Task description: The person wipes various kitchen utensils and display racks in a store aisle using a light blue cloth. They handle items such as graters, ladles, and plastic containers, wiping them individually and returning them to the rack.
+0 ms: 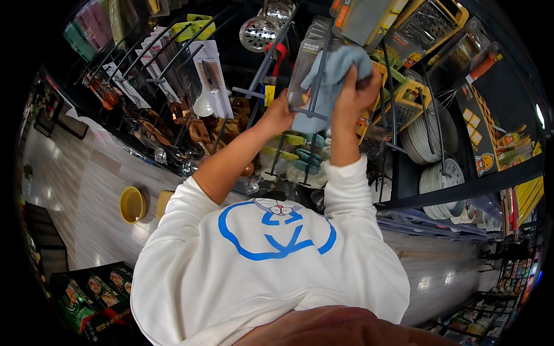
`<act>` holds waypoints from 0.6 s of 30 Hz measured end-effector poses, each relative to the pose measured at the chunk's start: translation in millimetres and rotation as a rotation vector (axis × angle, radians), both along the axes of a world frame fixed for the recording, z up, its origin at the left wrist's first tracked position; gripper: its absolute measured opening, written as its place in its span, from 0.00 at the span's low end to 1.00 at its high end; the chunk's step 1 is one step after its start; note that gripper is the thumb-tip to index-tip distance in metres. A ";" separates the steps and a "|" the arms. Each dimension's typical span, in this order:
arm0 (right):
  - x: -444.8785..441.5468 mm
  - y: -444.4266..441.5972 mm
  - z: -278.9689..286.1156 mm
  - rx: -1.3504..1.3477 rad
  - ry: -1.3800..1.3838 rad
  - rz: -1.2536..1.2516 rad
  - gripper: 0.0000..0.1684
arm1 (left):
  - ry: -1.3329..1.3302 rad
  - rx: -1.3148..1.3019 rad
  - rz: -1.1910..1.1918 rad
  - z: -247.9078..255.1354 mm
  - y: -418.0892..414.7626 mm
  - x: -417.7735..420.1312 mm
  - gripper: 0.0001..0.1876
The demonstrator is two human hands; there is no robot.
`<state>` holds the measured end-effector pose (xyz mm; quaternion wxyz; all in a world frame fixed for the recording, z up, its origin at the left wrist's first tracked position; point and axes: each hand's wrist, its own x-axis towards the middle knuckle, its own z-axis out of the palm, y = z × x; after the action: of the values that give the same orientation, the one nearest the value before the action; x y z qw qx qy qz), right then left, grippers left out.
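Observation:
My right hand (pixel 357 93) holds a light blue cloth (pixel 314 114), bunched at the top and hanging down behind a metal display hook (pixel 320 73). The cloth lies against a row of carded packs (pixel 303 65) hanging from the rack. At the lower left edge of these packs is my left hand (pixel 279 113), with its fingers around the edge and partly hidden. Just left of the packs hangs a red-handled tool (pixel 277 56), which bears a yellow and blue label.
Prongs carry a carded knife (pixel 212 78), skimmers (pixel 259 33) and box graters (pixel 409 101). Stacked plates (pixel 417 138) stand on the right shelf. Below my hands hang teal-handled utensils (pixel 308 160). A yellow bucket (pixel 132 204) is on the floor, with a printed carton (pixel 93 298) nearer me.

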<state>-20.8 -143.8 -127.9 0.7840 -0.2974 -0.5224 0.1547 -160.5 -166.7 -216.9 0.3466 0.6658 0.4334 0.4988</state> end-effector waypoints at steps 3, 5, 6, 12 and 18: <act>-3.3 26.0 13.3 0.028 -0.191 -0.127 0.16 | -0.130 -0.006 -0.118 -8.4 9.5 -0.2 0.32; -4.8 28.2 18.8 0.055 -0.309 -0.120 0.15 | -0.113 -0.101 -0.131 -12.7 9.8 -2.7 0.30; -1.8 23.4 19.9 0.047 -0.343 -0.089 0.13 | -0.053 -0.178 -0.110 12.9 -5.0 -0.3 0.30; -3.4 -3.2 -2.5 0.086 -0.352 0.016 0.17 | -0.077 -0.111 -0.039 -1.8 -3.2 5.3 0.27; -1.4 -41.3 1.9 0.071 -0.430 0.205 0.20 | -0.183 -0.083 -0.112 -9.2 -4.6 5.4 0.27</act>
<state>-22.2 -185.1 -125.9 0.6449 -0.2410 -0.7099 0.1483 -155.1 -171.3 -226.0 0.4393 0.6258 0.3822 0.5190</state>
